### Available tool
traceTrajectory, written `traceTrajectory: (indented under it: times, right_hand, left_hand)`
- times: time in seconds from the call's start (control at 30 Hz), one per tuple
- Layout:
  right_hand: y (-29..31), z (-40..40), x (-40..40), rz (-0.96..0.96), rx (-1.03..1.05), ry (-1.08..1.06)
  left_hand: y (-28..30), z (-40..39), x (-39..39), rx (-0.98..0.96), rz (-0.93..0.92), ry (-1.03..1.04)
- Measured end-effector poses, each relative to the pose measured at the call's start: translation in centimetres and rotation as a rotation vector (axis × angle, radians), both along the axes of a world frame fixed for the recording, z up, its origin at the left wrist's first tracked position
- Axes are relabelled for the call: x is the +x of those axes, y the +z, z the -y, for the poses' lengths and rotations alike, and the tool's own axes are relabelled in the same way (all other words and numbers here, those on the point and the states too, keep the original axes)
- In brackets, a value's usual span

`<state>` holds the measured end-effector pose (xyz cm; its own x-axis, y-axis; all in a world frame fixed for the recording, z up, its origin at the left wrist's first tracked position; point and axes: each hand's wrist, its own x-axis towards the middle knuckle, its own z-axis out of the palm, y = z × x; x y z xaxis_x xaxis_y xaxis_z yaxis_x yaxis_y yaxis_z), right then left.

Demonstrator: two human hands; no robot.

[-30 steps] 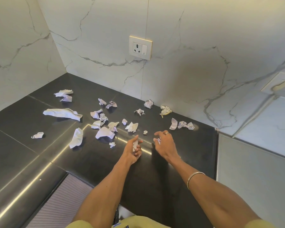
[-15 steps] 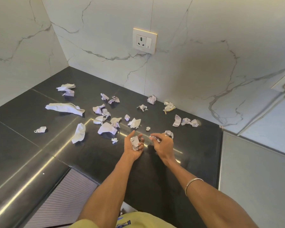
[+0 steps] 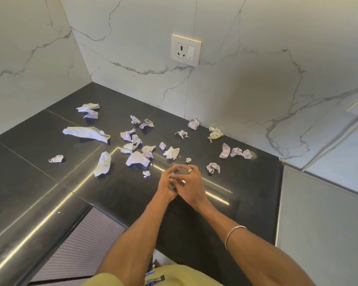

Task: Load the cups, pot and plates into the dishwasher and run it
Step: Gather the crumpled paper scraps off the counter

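Note:
No cup, pot, plate or dishwasher shows in the head view. My two hands meet above the black countertop (image 3: pixel 29 145) near its front edge. My left hand (image 3: pixel 164 187) is cupped around a wad of crumpled paper scraps (image 3: pixel 172 185). My right hand (image 3: pixel 192 183), with a ring on one finger, lies over the left palm, its fingers closed on the same wad. Most of the paper is hidden between the hands.
Several crumpled white paper scraps litter the counter, among them a long one (image 3: pixel 86 134) at the left and a ball (image 3: pixel 213 167) just right of my hands. A wall socket (image 3: pixel 186 50) sits on the marble backsplash. A grey panel (image 3: pixel 318 223) borders the counter on the right.
My right hand picked a scrap off the counter and swung left onto my left hand, which closed around its paper. The hands were apart and now touch.

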<state>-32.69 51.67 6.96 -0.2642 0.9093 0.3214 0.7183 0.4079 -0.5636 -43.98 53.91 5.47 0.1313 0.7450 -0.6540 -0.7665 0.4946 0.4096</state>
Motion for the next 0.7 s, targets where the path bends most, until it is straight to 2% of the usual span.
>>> traceTrajectory:
  times: [0.07,0.17,0.2,0.27,0.33,0.4,0.43,0.57,0.7]
  right_hand:
    - [0.3,0.0,0.9,-0.067,-0.008,0.023]
    - [1.2,-0.8,2.6,-0.225,0.009,-0.260]
    - [1.5,-1.4,3.6,-0.214,0.020,-0.371]
    - [1.3,-2.9,5.9,-0.076,-0.044,-0.459]
    - [0.4,-4.0,8.2,0.065,-0.221,-0.437]
    - [-0.4,-4.2,9.4,0.109,-0.394,-0.380]
    - [-0.8,-4.2,9.7,0.127,-0.417,-0.353]
    - [-0.9,-3.4,8.6,0.040,-0.306,-0.342]
    - [-0.9,-2.6,6.4,-0.102,-0.327,-0.424]
  left_hand:
    - [0.0,-0.3,0.3,-0.018,-0.007,-0.008]
    - [0.2,-0.4,0.2,-0.029,0.054,0.027]
    - [0.2,-0.3,0.0,-0.025,0.043,0.029]
    - [0.3,0.2,-0.1,-0.014,0.007,0.008]
    - [0.4,0.5,-0.1,-0.013,-0.026,-0.016]
    - [0.5,0.5,0.1,-0.019,-0.039,-0.014]
    - [0.6,0.4,0.2,-0.024,-0.043,-0.007]
    - [1.0,0.5,0.4,-0.018,-0.044,0.001]
    - [1.0,0.6,0.3,-0.019,-0.059,0.007]
